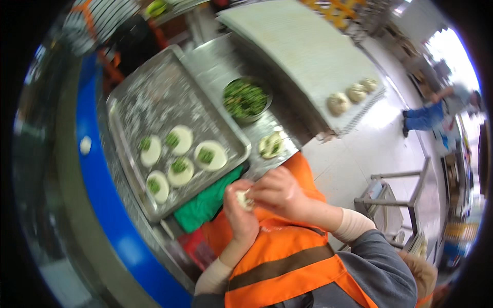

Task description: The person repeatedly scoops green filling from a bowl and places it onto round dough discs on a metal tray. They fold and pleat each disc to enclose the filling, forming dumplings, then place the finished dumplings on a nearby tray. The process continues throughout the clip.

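My left hand (pixel 239 215) cups a small piece of pale dough (pixel 243 200) in front of my orange apron. The fingers of my right hand (pixel 280 192) pinch the dough's edge from the other side; what is inside it is hidden. Beyond my hands, several flat dough rounds (pixel 211 155) lie in the near part of a floured metal tray (pixel 240 139), each bearing a mound of chopped greens (pixel 205 155). A metal bowl (pixel 257 118) of chopped greens stands right of the tray. Nearer me on the steel table (pixel 215 57) is a blurred dough piece with green (pixel 271 144).
Three round dough balls (pixel 339 103) rest at the near end of a long white board (pixel 296 42). A green cloth (pixel 208 200) hangs by the tray. A blue ledge (pixel 104 173) holds a white lump (pixel 85 145). People stand at upper left and far right; a metal rack (pixel 414 204) is at right.
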`<move>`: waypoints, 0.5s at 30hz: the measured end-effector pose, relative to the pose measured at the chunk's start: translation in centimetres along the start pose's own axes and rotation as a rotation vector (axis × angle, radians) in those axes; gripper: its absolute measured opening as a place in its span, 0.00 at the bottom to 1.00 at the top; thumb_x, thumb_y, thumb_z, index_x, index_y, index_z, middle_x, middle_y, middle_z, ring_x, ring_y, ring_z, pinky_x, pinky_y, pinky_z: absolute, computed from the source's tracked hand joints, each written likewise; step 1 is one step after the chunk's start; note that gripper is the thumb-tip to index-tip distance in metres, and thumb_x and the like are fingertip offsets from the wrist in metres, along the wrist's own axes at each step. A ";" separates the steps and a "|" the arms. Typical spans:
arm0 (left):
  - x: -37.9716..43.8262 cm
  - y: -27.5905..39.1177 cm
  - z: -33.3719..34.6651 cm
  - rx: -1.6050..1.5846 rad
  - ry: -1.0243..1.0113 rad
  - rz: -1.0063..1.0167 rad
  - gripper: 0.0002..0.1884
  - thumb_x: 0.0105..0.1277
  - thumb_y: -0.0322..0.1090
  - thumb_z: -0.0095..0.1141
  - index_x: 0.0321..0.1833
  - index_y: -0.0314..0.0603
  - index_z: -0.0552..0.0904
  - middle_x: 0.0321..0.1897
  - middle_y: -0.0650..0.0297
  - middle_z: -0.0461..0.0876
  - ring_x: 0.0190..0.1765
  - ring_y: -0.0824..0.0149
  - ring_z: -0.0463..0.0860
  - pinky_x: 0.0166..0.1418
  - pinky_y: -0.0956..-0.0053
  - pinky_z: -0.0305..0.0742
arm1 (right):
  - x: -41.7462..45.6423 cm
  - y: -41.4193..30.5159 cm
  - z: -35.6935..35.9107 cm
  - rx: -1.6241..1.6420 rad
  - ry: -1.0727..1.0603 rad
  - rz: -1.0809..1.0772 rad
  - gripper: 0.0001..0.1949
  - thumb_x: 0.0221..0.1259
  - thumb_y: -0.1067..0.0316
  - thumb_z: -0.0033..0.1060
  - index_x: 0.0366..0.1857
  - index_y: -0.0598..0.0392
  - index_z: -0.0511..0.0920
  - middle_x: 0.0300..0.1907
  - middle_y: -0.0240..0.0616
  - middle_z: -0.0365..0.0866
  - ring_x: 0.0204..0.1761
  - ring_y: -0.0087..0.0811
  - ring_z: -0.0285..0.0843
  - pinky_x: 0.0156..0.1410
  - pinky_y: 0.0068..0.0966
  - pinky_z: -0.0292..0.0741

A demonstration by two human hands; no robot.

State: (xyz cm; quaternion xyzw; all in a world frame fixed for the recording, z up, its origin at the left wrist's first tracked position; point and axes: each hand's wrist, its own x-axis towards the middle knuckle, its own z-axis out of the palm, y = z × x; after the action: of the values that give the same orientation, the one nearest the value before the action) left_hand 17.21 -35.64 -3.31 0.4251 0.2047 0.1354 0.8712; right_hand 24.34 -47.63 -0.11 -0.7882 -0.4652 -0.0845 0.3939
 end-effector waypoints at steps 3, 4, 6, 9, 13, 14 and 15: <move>-0.2 -0.8 0.0 0.039 0.015 -0.037 0.23 0.80 0.51 0.32 0.42 0.39 0.75 0.41 0.61 0.77 0.43 0.68 0.75 0.49 0.73 0.71 | -0.6 0.0 -1.4 0.002 -0.031 -0.013 0.13 0.46 0.62 0.74 0.38 0.45 0.85 0.35 0.23 0.80 0.37 0.31 0.75 0.41 0.32 0.65; -0.2 -0.9 -0.1 0.006 -0.004 -0.085 0.25 0.80 0.54 0.32 0.43 0.39 0.74 0.41 0.61 0.77 0.44 0.68 0.76 0.50 0.73 0.72 | -0.8 0.1 -1.7 0.020 -0.018 -0.021 0.13 0.50 0.61 0.73 0.40 0.45 0.84 0.35 0.25 0.79 0.38 0.31 0.75 0.42 0.32 0.66; 0.1 -0.8 0.2 -0.106 -0.090 -0.164 0.25 0.79 0.56 0.33 0.46 0.39 0.74 0.42 0.61 0.77 0.45 0.68 0.76 0.51 0.72 0.72 | -1.2 0.2 -2.5 0.051 0.042 0.045 0.14 0.49 0.60 0.72 0.42 0.45 0.84 0.36 0.27 0.79 0.40 0.31 0.75 0.45 0.31 0.67; 0.5 -0.8 2.5 -0.136 -0.059 -0.245 0.30 0.78 0.61 0.33 0.57 0.38 0.72 0.48 0.61 0.77 0.51 0.66 0.77 0.56 0.70 0.73 | -2.2 1.1 -3.8 0.102 0.012 0.072 0.26 0.57 0.55 0.69 0.59 0.50 0.76 0.47 0.35 0.80 0.49 0.38 0.77 0.54 0.36 0.69; 0.3 -1.4 4.5 -0.108 -0.153 -0.321 0.36 0.76 0.66 0.29 0.67 0.39 0.67 0.58 0.56 0.74 0.61 0.60 0.75 0.65 0.65 0.71 | -2.7 1.5 -5.8 0.178 -0.118 0.000 0.39 0.56 0.57 0.70 0.71 0.56 0.63 0.59 0.42 0.76 0.62 0.42 0.74 0.65 0.41 0.67; 0.4 -1.6 5.0 -0.090 -0.216 -0.338 0.37 0.75 0.67 0.28 0.68 0.39 0.66 0.60 0.55 0.74 0.62 0.60 0.75 0.66 0.64 0.70 | -3.4 1.8 -5.6 0.180 -0.132 0.002 0.39 0.56 0.58 0.70 0.72 0.56 0.63 0.58 0.42 0.77 0.61 0.42 0.74 0.65 0.41 0.67; 0.4 -1.8 5.5 -0.073 -0.276 -0.355 0.38 0.75 0.68 0.28 0.69 0.39 0.66 0.62 0.54 0.73 0.63 0.59 0.74 0.67 0.64 0.70 | -3.8 2.2 -5.9 0.183 -0.148 0.005 0.39 0.56 0.59 0.71 0.72 0.56 0.63 0.58 0.42 0.77 0.60 0.42 0.75 0.65 0.41 0.67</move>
State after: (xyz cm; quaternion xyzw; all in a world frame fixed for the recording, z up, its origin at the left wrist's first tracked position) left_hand 20.28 -40.35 -1.82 0.3651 0.1500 -0.0722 0.9160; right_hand 25.36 -54.82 0.82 -0.7541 -0.4970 0.0177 0.4290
